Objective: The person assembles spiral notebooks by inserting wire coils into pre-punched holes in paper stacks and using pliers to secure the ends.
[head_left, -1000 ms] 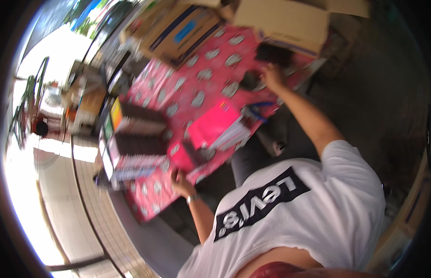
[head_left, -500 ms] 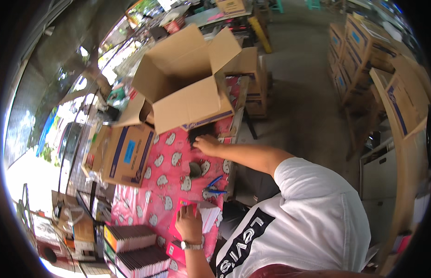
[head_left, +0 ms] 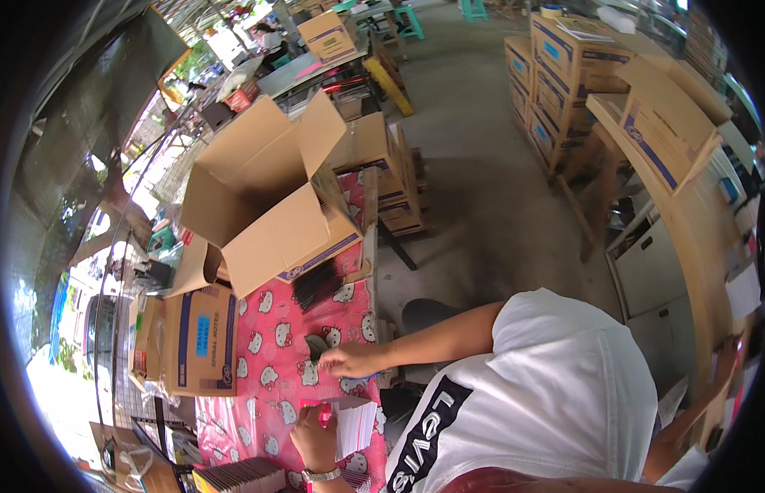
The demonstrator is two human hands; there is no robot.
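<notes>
At the table's near end, my left hand [head_left: 314, 435] grips a small notebook [head_left: 355, 429] with a pink-red cover and white pages by its cover edge. Just beyond it, my right hand [head_left: 350, 361] hovers with fingers drawn together; whatever they hold is too small to make out. Beside those fingers is a dark round object [head_left: 315, 345], partly covered. A sliver of a blue tool [head_left: 368, 377] shows under the right hand. Further up lies a bundle of thin black strands [head_left: 315, 285], in front of a large open cardboard box [head_left: 276, 238].
A closed carton [head_left: 200, 338] stands at the table's left edge, and stacked dark-edged notebooks [head_left: 243, 476] lie at lower left. The tablecloth [head_left: 263, 361] is pink. Cartons [head_left: 563, 82] are piled across the aisle. Another person's arm [head_left: 703, 411] reaches in at right.
My right hand has come back from the black bundle toward the notebook. My left hand stays at the notebook. The view has shifted, so the boxes appear further left.
</notes>
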